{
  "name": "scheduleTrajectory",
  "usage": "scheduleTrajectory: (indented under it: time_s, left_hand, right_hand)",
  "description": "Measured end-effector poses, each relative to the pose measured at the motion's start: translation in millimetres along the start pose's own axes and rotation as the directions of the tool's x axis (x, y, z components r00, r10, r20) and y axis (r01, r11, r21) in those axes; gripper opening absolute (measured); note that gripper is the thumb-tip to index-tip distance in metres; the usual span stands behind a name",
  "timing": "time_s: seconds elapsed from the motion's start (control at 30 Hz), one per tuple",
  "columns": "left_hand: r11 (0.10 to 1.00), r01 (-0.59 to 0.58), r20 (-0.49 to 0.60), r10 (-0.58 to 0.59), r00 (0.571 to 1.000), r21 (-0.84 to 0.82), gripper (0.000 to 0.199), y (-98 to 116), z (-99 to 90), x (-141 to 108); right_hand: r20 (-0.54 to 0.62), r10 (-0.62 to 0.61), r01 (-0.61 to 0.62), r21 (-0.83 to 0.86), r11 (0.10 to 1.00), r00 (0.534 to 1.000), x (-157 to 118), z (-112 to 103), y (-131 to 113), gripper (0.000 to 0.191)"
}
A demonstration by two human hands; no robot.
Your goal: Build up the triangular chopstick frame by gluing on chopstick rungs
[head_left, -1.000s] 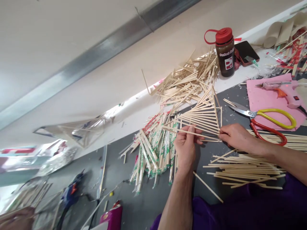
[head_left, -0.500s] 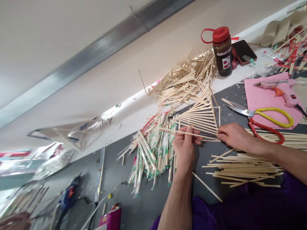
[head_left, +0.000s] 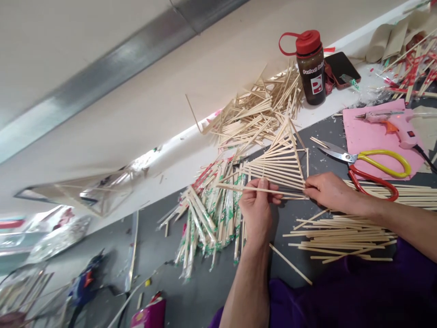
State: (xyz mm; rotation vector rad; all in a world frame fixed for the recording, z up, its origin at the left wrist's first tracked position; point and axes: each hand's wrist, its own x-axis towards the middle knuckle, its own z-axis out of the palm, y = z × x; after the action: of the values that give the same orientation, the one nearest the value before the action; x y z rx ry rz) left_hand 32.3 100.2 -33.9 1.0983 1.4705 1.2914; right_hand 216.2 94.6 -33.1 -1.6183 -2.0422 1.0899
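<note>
A frame of thin wooden sticks (head_left: 278,165), with many sticks fanned side by side, stands over the grey table. My left hand (head_left: 259,200) pinches a stick (head_left: 235,187) along the frame's near edge, thumb on top. At the frame's right corner, the fingers of my right hand (head_left: 322,189) are closed on the stick ends. Loose sticks (head_left: 344,237) lie below my right hand. Scissors (head_left: 351,158) with yellow and red handles lie beyond it. A pink glue gun (head_left: 392,123) rests on pink cloth (head_left: 351,132).
Wrapped chopsticks (head_left: 211,209) lie left of my left hand. Behind the frame are a heap of bare sticks (head_left: 252,114), a red-capped bottle (head_left: 311,68) and a phone (head_left: 342,68). At the lower left are a blue glue gun (head_left: 83,282) and a magenta packet (head_left: 150,314).
The whole view has shifted slightly, so things appear a little further left. Both hands keep their hold on the stick frame, with no clear movement against it.
</note>
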Motion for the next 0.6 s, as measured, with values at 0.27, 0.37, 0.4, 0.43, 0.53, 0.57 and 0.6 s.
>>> scheduleTrajectory:
  time_s: [0.27, 0.37, 0.4, 0.43, 0.53, 0.57, 0.6]
  left_hand:
    - [1.000, 0.002, -0.014, -0.002, 1.000, -0.010, 0.030, -0.1, 1.6, 0.5]
    - [1.000, -0.002, -0.016, 0.002, 1.000, -0.013, 0.029, 0.0, 2.1, 0.2]
    - [1.000, -0.003, -0.017, 0.003, 1.000, -0.014, 0.029, 0.0, 2.3, 0.1]
    - [1.000, -0.004, -0.018, 0.004, 1.000, -0.016, 0.028, 0.0, 2.5, -0.1]
    - [1.000, -0.008, -0.019, 0.008, 1.000, -0.021, 0.028, -0.5, 2.6, -0.2]
    - [1.000, -0.009, -0.019, 0.008, 1.000, -0.021, 0.028, -0.8, 2.4, -0.2]
    - [1.000, -0.009, -0.019, 0.009, 1.000, -0.019, 0.028, -1.1, 2.2, -0.1]
  right_hand:
    - [0.016, 0.014, -0.014, 0.008, 1.000, 1.000, -0.4, -2.4, -2.1, 0.024]
    - [0.012, 0.010, -0.010, -0.012, 1.000, 1.000, -0.3, -2.8, -2.3, 0.024]
    - [0.012, 0.012, -0.011, -0.014, 1.000, 1.000, -0.4, -3.0, -2.4, 0.024]
    - [0.015, 0.014, -0.014, -0.012, 1.000, 1.000, -0.4, -3.4, -2.6, 0.024]
    - [0.026, 0.016, -0.016, -0.005, 1.000, 1.000, -0.5, -4.4, -3.0, 0.024]
    - [0.032, 0.016, -0.015, -0.003, 1.000, 0.999, -0.5, -4.5, -3.0, 0.025]
    - [0.033, 0.013, -0.013, -0.003, 1.000, 0.999, -0.4, -4.6, -3.1, 0.025]
